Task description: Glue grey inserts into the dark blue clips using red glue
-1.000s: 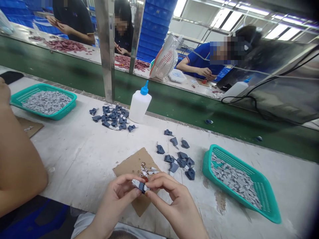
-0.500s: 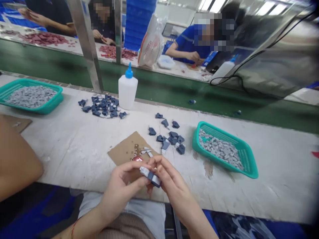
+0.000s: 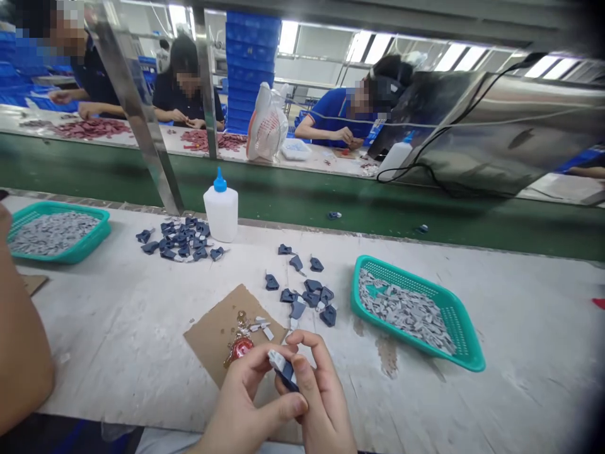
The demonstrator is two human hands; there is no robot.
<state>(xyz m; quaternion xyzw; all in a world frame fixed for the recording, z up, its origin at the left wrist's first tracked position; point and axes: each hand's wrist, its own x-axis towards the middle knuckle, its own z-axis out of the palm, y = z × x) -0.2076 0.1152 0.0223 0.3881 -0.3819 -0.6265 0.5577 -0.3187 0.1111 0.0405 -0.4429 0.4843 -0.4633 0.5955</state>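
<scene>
Between my two hands is a small dark blue plastic part with light grey pieces [image 3: 282, 369]. My left hand [image 3: 246, 400] grips it from the left, thumb below and forefinger along its far side. My right hand [image 3: 319, 391] pinches its right end, thumb on top; the fingers cover much of the part. Just beyond lies a brown cardboard sheet [image 3: 208, 334] with a red round thing [image 3: 242, 347], drops of clear liquid and several loose grey pieces [image 3: 259, 325]. Similar dark blue parts [image 3: 312, 293] lie scattered past the cardboard.
A green basket of grey pieces [image 3: 357, 302] stands at right, another green basket [image 3: 89, 243] at left. A white bottle with blue nozzle [image 3: 221, 211] stands behind, beside a pile of blue parts [image 3: 182, 239]. Another person's arm [image 3: 21, 340] reaches in at left. Co-workers sit across the green divider [image 3: 283, 202].
My view has tilted up, so the bench sits lower in the picture. Both hands still hold the blue part, which has turned to a steeper slant, and my left thumb has moved toward the right hand.
</scene>
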